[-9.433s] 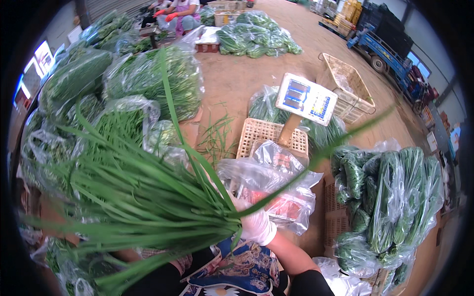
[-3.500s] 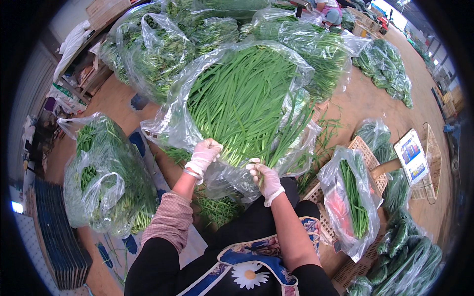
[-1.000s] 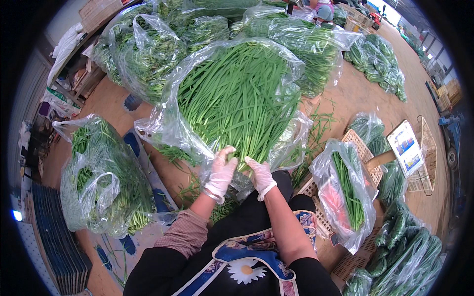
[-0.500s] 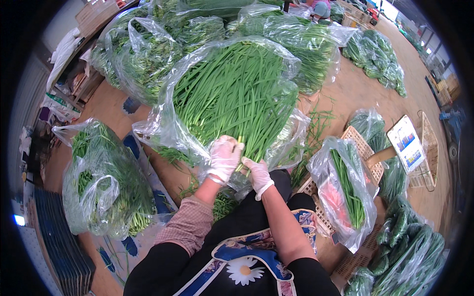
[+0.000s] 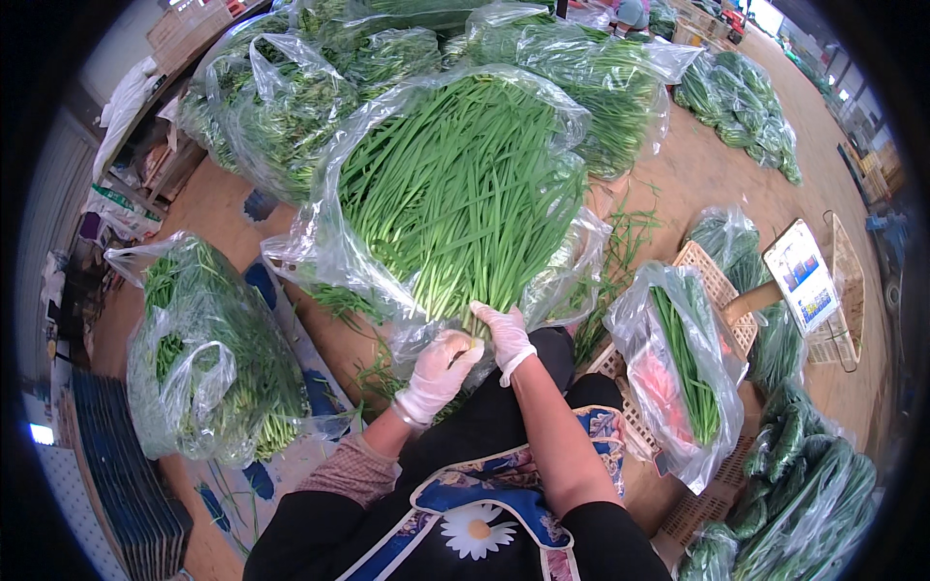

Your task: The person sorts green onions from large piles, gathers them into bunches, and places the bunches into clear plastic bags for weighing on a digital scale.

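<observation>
Since half a second before, both gloved hands had slid down to the cut base of the chive bundle [image 5: 455,194], the left hand [image 5: 438,373] dropping lower and nearer the apron. That bundle lay fanned out inside a clear plastic bag [image 5: 329,261] on the brown earthen floor [image 5: 707,174] of an open market shed, straight ahead of the seated person. The left hand's grip was curled closed around the pale stem ends through the crinkled film; the right hand [image 5: 504,339] lay over the same stems from the other side, its fingers closed on them too. Both gloves were thin, white and wrinkled.

Two more glossy bags of greens stood close by: one at the left [image 5: 208,358] on a blue-patterned mat [image 5: 262,286], one at the right [image 5: 683,368] on a woven plastic crate [image 5: 717,286]. One weighing scale [image 5: 802,274] rose behind that crate. More bagged greens were heaped along the back.
</observation>
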### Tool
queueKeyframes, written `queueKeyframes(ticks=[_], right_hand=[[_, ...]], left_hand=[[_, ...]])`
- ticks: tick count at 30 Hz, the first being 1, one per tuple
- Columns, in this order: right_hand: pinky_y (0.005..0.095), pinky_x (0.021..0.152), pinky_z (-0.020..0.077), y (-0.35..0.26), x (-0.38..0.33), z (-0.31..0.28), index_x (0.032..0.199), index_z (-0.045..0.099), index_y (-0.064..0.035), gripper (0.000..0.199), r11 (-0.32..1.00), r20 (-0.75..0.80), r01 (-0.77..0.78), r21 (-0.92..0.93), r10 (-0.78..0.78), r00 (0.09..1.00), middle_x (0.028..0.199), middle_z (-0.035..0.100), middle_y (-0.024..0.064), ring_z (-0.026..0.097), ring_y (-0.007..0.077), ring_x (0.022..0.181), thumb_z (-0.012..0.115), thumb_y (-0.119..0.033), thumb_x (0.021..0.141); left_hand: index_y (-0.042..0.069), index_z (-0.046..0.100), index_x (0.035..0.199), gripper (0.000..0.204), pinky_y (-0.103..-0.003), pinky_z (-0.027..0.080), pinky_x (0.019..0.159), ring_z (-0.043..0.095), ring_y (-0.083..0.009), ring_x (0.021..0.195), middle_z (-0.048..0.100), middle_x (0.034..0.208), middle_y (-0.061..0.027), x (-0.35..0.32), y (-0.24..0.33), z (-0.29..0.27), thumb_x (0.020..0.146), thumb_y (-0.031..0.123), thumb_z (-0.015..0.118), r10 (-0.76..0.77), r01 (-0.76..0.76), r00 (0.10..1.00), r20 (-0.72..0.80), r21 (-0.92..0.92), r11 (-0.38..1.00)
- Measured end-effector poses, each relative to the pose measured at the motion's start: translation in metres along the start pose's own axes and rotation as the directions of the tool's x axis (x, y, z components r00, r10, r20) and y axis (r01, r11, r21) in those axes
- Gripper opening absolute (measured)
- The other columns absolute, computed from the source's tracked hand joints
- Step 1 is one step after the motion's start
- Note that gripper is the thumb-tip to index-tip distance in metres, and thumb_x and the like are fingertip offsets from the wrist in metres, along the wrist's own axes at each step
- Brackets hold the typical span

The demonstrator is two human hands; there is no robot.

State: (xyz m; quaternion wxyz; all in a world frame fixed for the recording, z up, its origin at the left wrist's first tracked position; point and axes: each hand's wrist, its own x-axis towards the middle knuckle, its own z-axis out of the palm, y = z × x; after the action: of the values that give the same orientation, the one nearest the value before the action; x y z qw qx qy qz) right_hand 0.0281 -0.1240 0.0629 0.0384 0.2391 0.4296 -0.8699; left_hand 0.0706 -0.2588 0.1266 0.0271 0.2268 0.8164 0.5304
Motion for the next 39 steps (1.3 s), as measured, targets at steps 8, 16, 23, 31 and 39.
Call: queueKeyframes(ticks=[8,16,23,31,39], right_hand=[[0.0294,0.061,0.052,0.002,0.007,-0.011,0.099,0.061,-0.0042,0.02,0.973,0.097,-0.173,0.152,0.16,0.982,0.088,0.066,0.0095,0.064,0.0183,0.074,0.064,-0.014,0.082],[0.0302,0.06,0.0514,-0.012,0.002,-0.013,0.1,0.06,-0.0127,0.021,0.919,0.245,-0.326,0.22,0.272,0.931,0.095,0.066,0.0048,0.063,0.0174,0.078,0.064,-0.027,0.085],[0.0326,0.068,0.0531,-0.019,-0.01,-0.005,0.106,0.061,-0.0076,0.027,0.938,0.248,-0.239,0.25,0.177,0.953,0.096,0.064,0.0048,0.062,0.0175,0.083,0.067,-0.02,0.083],[0.0309,0.059,0.0561,-0.015,-0.003,-0.012,0.094,0.061,-0.002,0.013,0.875,0.193,-0.278,0.397,0.217,0.957,0.085,0.062,0.0081,0.063,0.0201,0.077,0.064,-0.007,0.082],[0.0328,0.07,0.0488,-0.02,-0.005,-0.003,0.105,0.063,-0.009,0.037,0.959,0.025,-0.147,-0.241,0.157,0.987,0.101,0.063,0.004,0.058,0.0157,0.091,0.074,-0.026,0.074]], left_hand=[[0.003,0.06,0.113,0.042,-0.031,0.049,0.075,0.062,-0.0212,0.08,0.066,0.087,-0.0126,0.009,-0.015,-0.081,0.084,0.034,0.062,-0.577,0.67,0.676,0.459,-0.056,0.741],[0.0,0.056,0.116,0.03,-0.021,0.04,0.048,0.051,-0.0083,0.054,0.061,0.074,-0.0038,0.073,-0.082,-0.01,0.094,0.018,0.049,-0.466,0.467,0.881,0.08,-0.308,0.829],[0.004,0.061,0.091,0.015,-0.022,0.041,0.054,0.049,-0.0088,0.062,0.059,0.079,-0.0023,0.078,-0.046,0.003,0.093,0.014,0.051,-0.318,0.341,0.938,0.139,-0.208,0.917],[0.007,0.062,0.101,0.018,-0.025,0.045,0.068,0.053,-0.0105,0.071,0.063,0.089,-0.0031,0.064,-0.078,-0.024,0.089,0.009,0.05,-0.322,0.3,0.933,-0.161,-0.143,0.943],[0.003,0.057,0.087,0.015,-0.046,0.042,0.071,0.053,-0.0381,0.08,0.055,0.084,-0.0199,0.057,-0.071,0.004,0.087,0.012,0.046,0.091,-0.111,0.993,0.072,0.361,0.926]])
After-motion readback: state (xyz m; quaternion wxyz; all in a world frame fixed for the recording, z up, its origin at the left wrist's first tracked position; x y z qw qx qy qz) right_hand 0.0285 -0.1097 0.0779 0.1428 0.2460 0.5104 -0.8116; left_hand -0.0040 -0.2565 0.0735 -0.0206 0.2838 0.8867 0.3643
